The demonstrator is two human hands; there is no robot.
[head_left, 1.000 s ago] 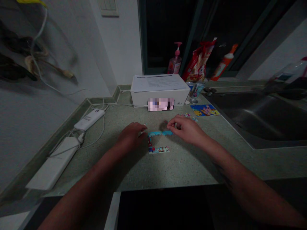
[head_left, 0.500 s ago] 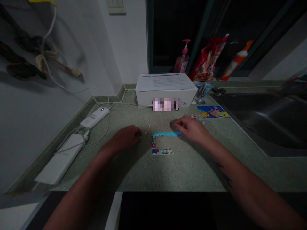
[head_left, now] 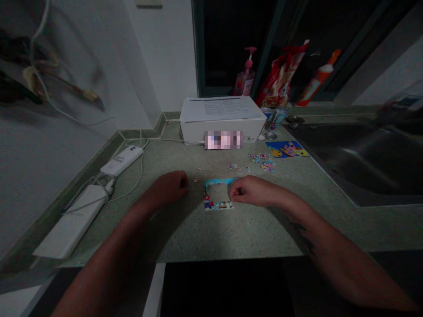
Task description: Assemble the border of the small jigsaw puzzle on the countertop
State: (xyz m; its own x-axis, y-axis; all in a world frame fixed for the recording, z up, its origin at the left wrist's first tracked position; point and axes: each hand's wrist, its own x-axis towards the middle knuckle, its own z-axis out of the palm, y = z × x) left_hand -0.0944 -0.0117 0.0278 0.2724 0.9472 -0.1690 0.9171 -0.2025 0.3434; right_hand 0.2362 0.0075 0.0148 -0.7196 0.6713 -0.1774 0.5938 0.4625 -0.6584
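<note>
A partly joined jigsaw puzzle [head_left: 206, 193] lies on the counter, with a blue top edge, a red left side and a many-coloured bottom row around a bare middle. My right hand [head_left: 253, 190] is at its right side, thumb and fingers pinched at the lower right end. Whatever is between those fingertips is hidden. To the left of the puzzle, my left hand [head_left: 170, 185] hovers or rests with fingers curled closed, and nothing shows in it. Near it lies a loose puzzle piece [head_left: 196, 180]. More loose pieces [head_left: 267, 164] are heaped at the back right.
A white box [head_left: 224, 116] with papers on top stands at the back, a phone [head_left: 224, 140] leaning against it. A colourful cartoon picture card [head_left: 287, 149] lies beside the sink [head_left: 363, 176]. White power banks [head_left: 122, 160] and cables occupy the left side.
My right hand has moved from the loose pieces behind the puzzle down to its right side, uncovering the heap. My left hand stays about where it was. The view has shifted slightly.
</note>
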